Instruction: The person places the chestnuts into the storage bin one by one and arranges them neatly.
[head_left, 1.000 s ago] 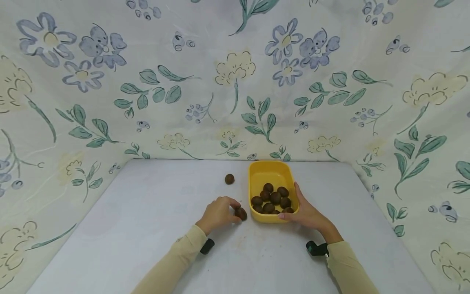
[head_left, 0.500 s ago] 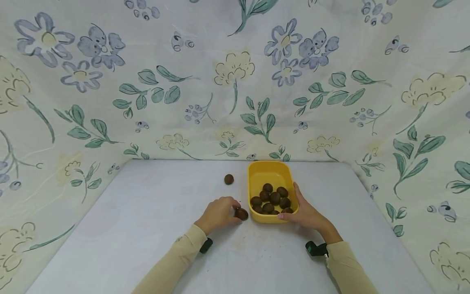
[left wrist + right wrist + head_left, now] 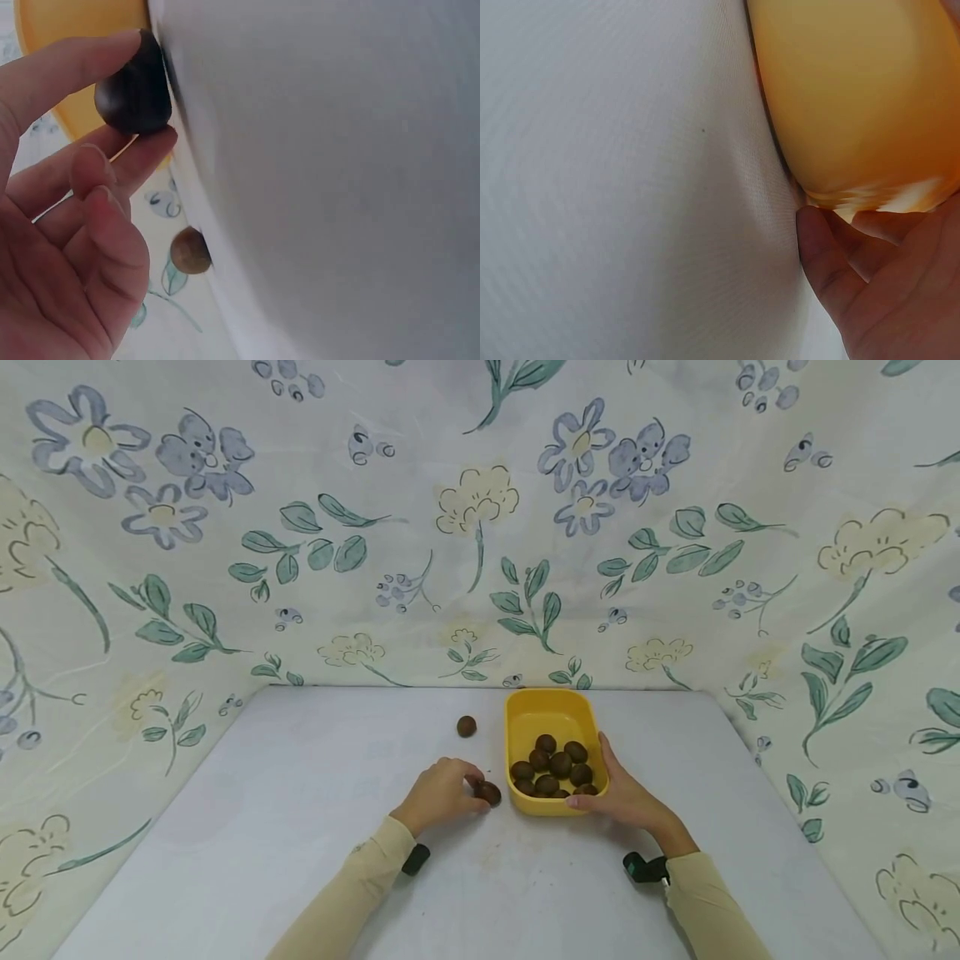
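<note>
Just left of the yellow plastic box, my left hand (image 3: 442,793) pinches a dark, shiny chestnut (image 3: 488,792) between thumb and fingertips. The left wrist view shows that chestnut (image 3: 135,90) close to the white tabletop, thumb on one side and fingertips on the other. My right hand (image 3: 633,793) grips the yellow box (image 3: 551,700) at its near right corner, the thumb over the front rim and the fingers along the right side. In the right wrist view, fingers (image 3: 821,255) lie against the box's outer wall. Several brown chestnuts (image 3: 560,765) sit in the box's near half.
A single loose chestnut (image 3: 467,726) lies on the white table (image 3: 337,735) behind my left hand, left of the box. A flower-printed cloth (image 3: 420,568) hangs behind the table and along both sides. Small dark specks dot the tabletop near the front.
My left hand and the chestnut in its fingers have shifted slightly left, away from the box. My right hand keeps its hold on the box, which stays in place.
</note>
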Tool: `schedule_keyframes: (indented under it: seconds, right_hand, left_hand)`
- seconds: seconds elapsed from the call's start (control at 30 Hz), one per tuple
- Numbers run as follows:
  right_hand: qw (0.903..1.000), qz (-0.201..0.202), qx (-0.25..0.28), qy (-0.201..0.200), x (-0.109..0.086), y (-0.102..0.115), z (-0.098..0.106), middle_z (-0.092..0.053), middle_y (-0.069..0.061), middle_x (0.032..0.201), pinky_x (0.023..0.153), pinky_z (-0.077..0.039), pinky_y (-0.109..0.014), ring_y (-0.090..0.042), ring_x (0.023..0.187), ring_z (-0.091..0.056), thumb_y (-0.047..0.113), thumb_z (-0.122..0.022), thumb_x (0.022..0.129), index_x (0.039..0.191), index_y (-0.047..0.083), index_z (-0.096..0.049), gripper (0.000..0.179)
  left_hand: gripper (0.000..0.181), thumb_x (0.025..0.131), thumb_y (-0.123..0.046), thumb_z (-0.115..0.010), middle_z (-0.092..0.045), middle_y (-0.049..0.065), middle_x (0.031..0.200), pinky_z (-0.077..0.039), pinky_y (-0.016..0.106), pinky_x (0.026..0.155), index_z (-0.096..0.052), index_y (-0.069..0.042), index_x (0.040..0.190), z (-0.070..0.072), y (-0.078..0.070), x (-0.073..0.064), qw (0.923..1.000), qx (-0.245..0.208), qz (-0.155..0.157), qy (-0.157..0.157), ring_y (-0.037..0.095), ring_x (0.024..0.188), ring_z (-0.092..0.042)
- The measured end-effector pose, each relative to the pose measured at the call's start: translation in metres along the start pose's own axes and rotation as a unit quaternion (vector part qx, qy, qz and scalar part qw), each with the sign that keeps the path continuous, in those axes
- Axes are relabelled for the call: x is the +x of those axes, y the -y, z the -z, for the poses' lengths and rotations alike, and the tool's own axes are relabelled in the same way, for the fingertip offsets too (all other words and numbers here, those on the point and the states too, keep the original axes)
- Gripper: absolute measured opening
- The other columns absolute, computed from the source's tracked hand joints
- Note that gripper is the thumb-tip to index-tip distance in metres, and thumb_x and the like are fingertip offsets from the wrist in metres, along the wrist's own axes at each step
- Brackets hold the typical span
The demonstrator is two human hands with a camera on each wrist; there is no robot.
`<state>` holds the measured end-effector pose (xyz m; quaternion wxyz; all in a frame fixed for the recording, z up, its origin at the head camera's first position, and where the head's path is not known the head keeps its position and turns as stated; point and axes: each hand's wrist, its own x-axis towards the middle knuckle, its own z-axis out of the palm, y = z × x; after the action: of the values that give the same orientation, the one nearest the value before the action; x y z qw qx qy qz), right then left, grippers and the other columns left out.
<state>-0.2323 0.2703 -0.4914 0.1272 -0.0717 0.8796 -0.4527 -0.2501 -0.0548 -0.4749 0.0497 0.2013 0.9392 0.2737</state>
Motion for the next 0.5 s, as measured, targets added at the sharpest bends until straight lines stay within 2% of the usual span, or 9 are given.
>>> schedule_keyframes:
  seconds: [0.1, 0.27, 0.37, 0.43, 0.5]
  right_hand:
    - [1.0000, -0.001, 0.003, -0.001, 0.001, -0.001, 0.000, 0.001, -0.014, 0.176, 0.125, -0.018, -0.067, -0.042, 0.162, -0.009, 0.052, -0.082, 0.080, 0.165, 0.019, 0.017, 0.134]
    - [1.0000, -0.001, 0.005, 0.000, 0.000, 0.000, 0.000, 0.002, -0.014, 0.176, 0.124, -0.019, -0.067, -0.042, 0.162, -0.009, 0.052, -0.082, 0.080, 0.165, 0.019, 0.017, 0.134]
    - [1.0000, 0.006, 0.004, 0.002, -0.001, 0.001, 0.001, 0.003, -0.015, 0.176, 0.125, -0.018, -0.066, -0.043, 0.162, -0.008, 0.052, -0.082, 0.081, 0.164, 0.018, 0.018, 0.135]
    - [0.9999, 0.010, 0.005, 0.003, -0.002, 0.001, 0.001, 0.003, -0.016, 0.176, 0.125, -0.017, -0.066, -0.043, 0.162, -0.008, 0.051, -0.082, 0.081, 0.164, 0.017, 0.018, 0.135]
    - [0.9999, 0.016, 0.006, 0.004, -0.002, 0.001, 0.002, 0.003, -0.017, 0.175, 0.125, -0.017, -0.066, -0.043, 0.161, -0.008, 0.050, -0.081, 0.081, 0.164, 0.016, 0.018, 0.134]
  left_hand:
    - [0.030, 0.078, -0.025, -0.090, -0.078, -0.003, 0.095, -0.057, 0.043, 0.091, -0.080, -0.011, 0.104, 0.004, 0.004, 0.000, 0.9993, -0.028, 0.018, -0.019, 0.016, 0.094, -0.067]
    - [0.028, 0.080, -0.026, -0.089, -0.078, -0.005, 0.095, -0.054, 0.044, 0.096, -0.081, -0.013, 0.103, 0.011, 0.012, 0.002, 0.9954, -0.070, 0.043, -0.050, 0.018, 0.100, -0.065]
    - [0.028, 0.081, -0.026, -0.089, -0.078, -0.004, 0.096, -0.052, 0.035, 0.081, -0.081, -0.014, 0.105, 0.015, 0.016, 0.003, 0.9924, -0.090, 0.045, -0.072, 0.016, 0.089, -0.061]
    - [0.030, 0.081, -0.026, -0.088, -0.079, -0.001, 0.099, -0.046, 0.030, 0.068, -0.081, -0.012, 0.107, 0.017, 0.018, 0.004, 0.9903, -0.103, 0.040, -0.085, 0.016, 0.077, -0.055]
    - [0.033, 0.081, -0.027, -0.088, -0.079, 0.003, 0.103, -0.040, 0.026, 0.060, -0.081, -0.011, 0.109, 0.019, 0.019, 0.005, 0.9878, -0.115, 0.037, -0.098, 0.016, 0.070, -0.050]
